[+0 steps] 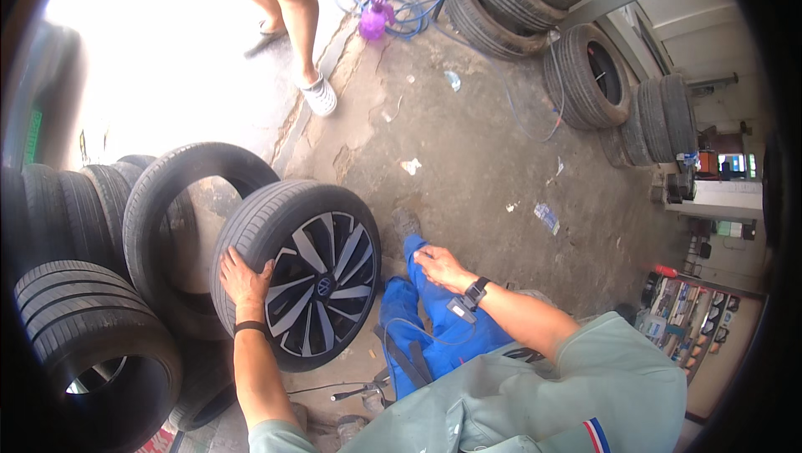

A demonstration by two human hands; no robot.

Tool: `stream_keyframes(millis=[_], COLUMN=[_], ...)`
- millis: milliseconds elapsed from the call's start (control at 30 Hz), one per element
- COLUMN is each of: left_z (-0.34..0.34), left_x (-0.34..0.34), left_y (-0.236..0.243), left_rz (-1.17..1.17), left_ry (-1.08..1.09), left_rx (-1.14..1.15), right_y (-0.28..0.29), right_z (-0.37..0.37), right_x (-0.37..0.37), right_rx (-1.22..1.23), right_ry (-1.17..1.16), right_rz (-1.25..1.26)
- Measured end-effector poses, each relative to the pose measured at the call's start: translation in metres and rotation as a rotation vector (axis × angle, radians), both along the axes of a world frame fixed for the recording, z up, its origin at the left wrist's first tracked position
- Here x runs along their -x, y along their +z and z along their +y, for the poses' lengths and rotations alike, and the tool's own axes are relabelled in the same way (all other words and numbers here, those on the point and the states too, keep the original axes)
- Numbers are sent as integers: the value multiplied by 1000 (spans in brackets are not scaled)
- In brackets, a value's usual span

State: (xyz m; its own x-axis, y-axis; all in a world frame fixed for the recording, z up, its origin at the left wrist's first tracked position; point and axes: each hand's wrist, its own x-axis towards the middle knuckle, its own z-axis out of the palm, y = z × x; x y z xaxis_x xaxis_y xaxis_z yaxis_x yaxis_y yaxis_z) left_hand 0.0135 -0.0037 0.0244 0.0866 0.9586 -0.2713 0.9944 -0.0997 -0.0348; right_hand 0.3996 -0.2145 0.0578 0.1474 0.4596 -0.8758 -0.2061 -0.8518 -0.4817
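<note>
A tyre [245, 223] on a black-and-silver spoked rim [326, 290] stands upright at the left of centre. My left hand [246, 276] rests on its tread, fingers spread, the thumb at the sidewall. To the right of the wheel my right hand [439, 265] is closed above my blue-trousered leg [434, 311]; whether it holds something small is unclear. A bare tyre [146, 236] leans behind the wheel. Below the wheel a tool with a silver end [351, 394] and a thin dark cord lie on the floor.
Stacked tyres [58, 286] crowd the left; more [585, 77] line the upper right. A person's legs [292, 18] stand near the doorway. Blue hoses [409, 6] and a purple object [376, 20] lie beyond. A tool board [693, 328] is at the right.
</note>
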Motion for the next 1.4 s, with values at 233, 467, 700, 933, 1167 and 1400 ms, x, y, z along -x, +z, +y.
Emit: stream_keyframes(millis=[233,467,700,933,1167,1400], left_z=[-88,-187,-216,-254,-292,-327], left_x=[-82,-183,-196,-259,-321,-340], left_y=[66,220,282,298,321,326], left_rz=[-716,-1291,-1445,-1497,-1475,-1308], left_ry=[271,446,595,844,1051,1053], left_rx=[4,192,-64,-389,-645,-732], right_y=[133,211,257,281,284,289], right_z=[24,26,57,82,72,48], right_x=[-25,9,17,-12,-34,-26], right_rx=[-118,-372,-463,-572,-535,-660], right_ry=[55,503,818,1316,1567,1656], right_rz=[96,335,446,386,403,366])
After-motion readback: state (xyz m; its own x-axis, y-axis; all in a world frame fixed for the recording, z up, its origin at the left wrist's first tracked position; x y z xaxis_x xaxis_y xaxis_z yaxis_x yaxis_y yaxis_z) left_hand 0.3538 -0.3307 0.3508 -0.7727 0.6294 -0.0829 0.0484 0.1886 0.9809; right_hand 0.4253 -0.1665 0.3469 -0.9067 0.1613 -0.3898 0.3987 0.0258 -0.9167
